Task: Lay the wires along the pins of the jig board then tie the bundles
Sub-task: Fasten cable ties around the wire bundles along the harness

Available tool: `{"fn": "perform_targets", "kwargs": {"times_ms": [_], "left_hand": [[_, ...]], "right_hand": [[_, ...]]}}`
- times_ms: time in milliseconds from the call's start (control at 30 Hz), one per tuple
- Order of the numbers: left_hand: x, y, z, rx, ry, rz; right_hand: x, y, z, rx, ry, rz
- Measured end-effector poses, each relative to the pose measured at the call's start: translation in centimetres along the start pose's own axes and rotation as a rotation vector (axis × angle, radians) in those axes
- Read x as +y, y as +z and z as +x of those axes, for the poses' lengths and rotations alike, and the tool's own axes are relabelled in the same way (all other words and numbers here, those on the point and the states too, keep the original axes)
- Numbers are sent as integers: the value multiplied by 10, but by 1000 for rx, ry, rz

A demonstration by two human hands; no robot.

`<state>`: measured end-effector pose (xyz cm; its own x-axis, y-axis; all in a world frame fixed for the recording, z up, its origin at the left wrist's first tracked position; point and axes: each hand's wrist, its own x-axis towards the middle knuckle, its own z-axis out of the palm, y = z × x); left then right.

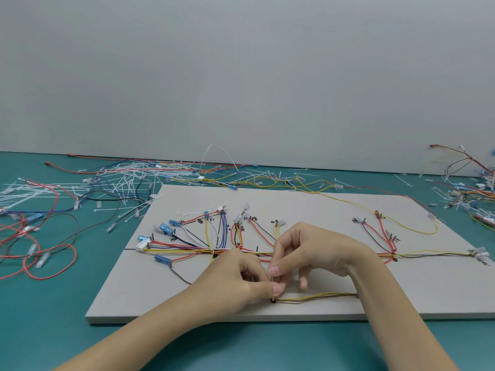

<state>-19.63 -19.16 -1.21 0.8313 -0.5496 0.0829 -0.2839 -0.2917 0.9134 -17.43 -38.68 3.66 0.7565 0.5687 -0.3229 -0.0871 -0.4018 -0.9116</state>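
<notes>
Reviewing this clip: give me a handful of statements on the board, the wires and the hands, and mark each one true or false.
1. Both hands meet near the front middle of the jig board. True.
2. The white multi-pin connector lies at the board's right end. False: it sits at the left end, where many wires fan out.
3. Loose white cable ties lie on the green table behind and left of the board. True.
4. The board is bare of wires. False: coloured wires already run along its pins.
5. A yellow-and-brown wire pair runs right from a pin by the left hand's fingertips. True.
</notes>
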Motion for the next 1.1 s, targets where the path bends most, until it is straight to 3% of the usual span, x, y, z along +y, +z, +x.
{"fn": "perform_targets", "kwargs": {"times_ms": [500, 833, 1100], "left_hand": [[1, -8, -4, 65, 39, 92], [6, -13, -5, 3, 66, 97], [6, -7, -11, 69, 52, 174]], "right_hand": [[-2, 4, 0, -12, -16, -68], [0, -3, -5, 11, -38, -58], [-1, -1, -5, -7, -13, -62]]}}
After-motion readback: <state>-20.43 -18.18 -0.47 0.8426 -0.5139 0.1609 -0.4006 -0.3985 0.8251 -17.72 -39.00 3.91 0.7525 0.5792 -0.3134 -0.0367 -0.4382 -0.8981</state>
